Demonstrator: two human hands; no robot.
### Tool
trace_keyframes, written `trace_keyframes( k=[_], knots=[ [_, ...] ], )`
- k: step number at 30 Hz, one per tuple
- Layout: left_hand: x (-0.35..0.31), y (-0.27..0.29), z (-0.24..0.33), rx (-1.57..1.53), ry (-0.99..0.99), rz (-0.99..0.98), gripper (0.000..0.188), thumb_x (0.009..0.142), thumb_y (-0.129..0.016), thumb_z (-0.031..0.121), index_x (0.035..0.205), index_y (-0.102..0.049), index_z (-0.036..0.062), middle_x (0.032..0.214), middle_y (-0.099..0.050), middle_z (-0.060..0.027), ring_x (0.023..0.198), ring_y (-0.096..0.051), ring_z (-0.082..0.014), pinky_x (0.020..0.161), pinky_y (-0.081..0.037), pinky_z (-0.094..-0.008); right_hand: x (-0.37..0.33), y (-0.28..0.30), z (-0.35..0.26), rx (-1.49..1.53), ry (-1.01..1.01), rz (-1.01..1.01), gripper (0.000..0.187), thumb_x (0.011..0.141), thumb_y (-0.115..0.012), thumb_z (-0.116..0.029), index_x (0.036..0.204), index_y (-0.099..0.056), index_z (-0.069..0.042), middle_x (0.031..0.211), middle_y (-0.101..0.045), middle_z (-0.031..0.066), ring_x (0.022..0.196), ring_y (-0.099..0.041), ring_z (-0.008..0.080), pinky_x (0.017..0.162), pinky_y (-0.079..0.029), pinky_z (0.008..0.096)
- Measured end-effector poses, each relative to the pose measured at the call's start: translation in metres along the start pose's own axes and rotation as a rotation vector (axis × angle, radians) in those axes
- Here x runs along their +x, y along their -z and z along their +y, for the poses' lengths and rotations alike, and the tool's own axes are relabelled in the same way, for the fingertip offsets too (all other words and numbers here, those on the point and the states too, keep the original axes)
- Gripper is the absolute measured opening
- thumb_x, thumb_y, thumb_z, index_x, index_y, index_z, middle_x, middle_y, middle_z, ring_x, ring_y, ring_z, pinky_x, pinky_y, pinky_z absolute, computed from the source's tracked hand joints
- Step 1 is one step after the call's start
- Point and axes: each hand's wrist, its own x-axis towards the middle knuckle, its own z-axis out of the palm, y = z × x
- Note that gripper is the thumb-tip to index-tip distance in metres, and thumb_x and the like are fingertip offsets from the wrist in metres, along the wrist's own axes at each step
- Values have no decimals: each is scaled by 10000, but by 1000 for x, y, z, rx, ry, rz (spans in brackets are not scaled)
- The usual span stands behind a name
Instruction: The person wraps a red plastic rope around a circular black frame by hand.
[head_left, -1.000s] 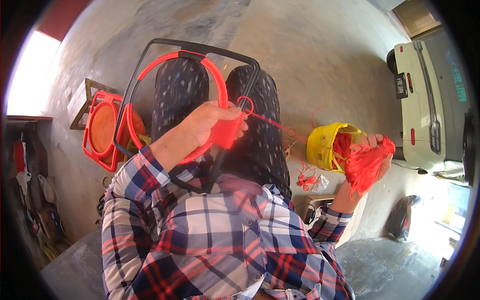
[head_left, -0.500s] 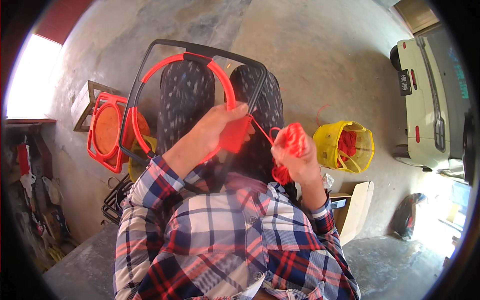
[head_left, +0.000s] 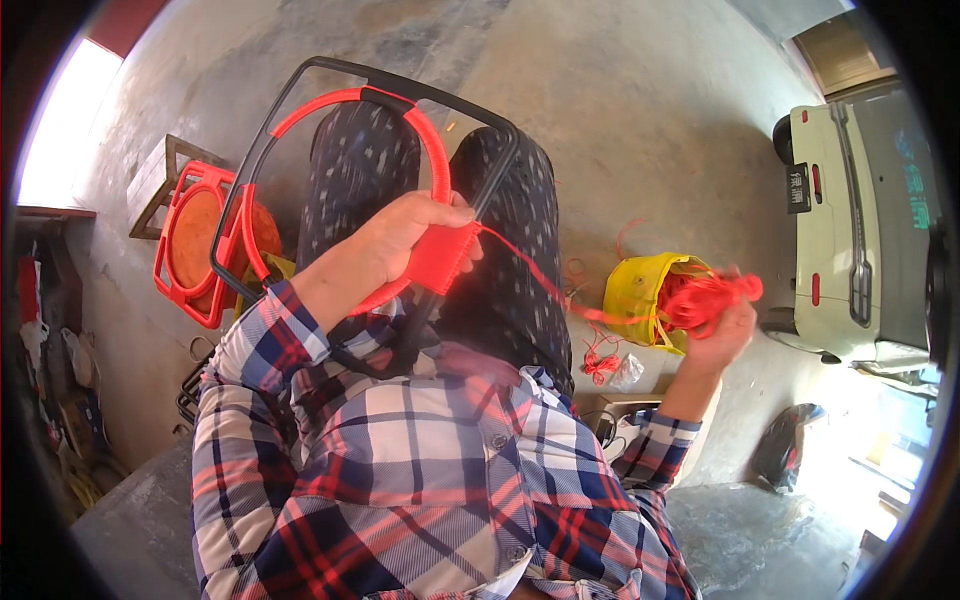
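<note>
Over my lap lies a black tubular frame (head_left: 445, 98) holding a ring partly wrapped in red (head_left: 432, 150). My left hand (head_left: 395, 235) is closed round the ring beside a flat red woven section (head_left: 438, 258), its thumb on top. A strand of red cord (head_left: 525, 262) runs from this section out to the right. My right hand (head_left: 725, 338), arm stretched to the right, grips a loose bundle of red cord (head_left: 700, 300), slightly blurred, in front of the yellow bucket (head_left: 632, 290).
Beside the bucket lie a small red cord tangle (head_left: 600, 366) and crumpled clear plastic (head_left: 628, 372). At left stand a wooden stool (head_left: 150, 190) and a red frame (head_left: 165, 275) with an orange disc (head_left: 205, 240). A parked vehicle (head_left: 830, 220) and dark bag (head_left: 788, 448) are at right.
My right hand has swung out to the right with the cord bundle, and the strand between the hands has lengthened. The view has shifted slightly; my left hand keeps its hold on the ring.
</note>
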Motion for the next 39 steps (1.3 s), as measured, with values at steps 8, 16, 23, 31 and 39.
trace_keyframes(
  k=[8,16,23,31,39],
  knots=[
    [-14,-25,-1,39,8,-110,114,856,-625,141,862,-547,58,773,-661,-205,615,-661,-268,591,-555,-345,-49,-143,77,-1303,-58,-1123,576,797,-639,-203,1323,-470,-41,1121,-630,190,979,-630,371,837,-501,460],
    [-11,-31,-8,109,49,-103,127,872,-632,147,857,-552,49,767,-660,-192,613,-661,-266,583,-555,-350,-14,-161,94,-955,51,-612,756,776,-674,-140,1433,-310,-46,1157,-605,256,1025,-625,384,874,-493,409],
    [-6,-4,0,-33,-52,-24,105,863,-624,129,854,-548,57,787,-651,-197,678,-665,-281,637,-556,-376,-20,-88,27,-479,-226,-408,576,802,-641,-190,1316,-462,-3,927,-609,67,757,-583,183,718,-502,293],
    [0,-5,1,-47,-75,12,107,854,-636,123,851,-553,57,791,-651,-189,685,-665,-284,640,-553,-379,-49,-75,28,175,-335,-528,593,775,-646,-113,1330,-466,-7,1093,-590,104,900,-585,210,804,-503,302],
    [-17,-25,1,26,-12,-78,141,868,-632,138,819,-522,64,769,-658,-200,615,-655,-268,586,-543,-348,-42,-164,90,-1351,52,-827,770,816,-636,-133,1472,-237,-81,1000,-650,182,915,-646,344,819,-493,410]
  ],
)
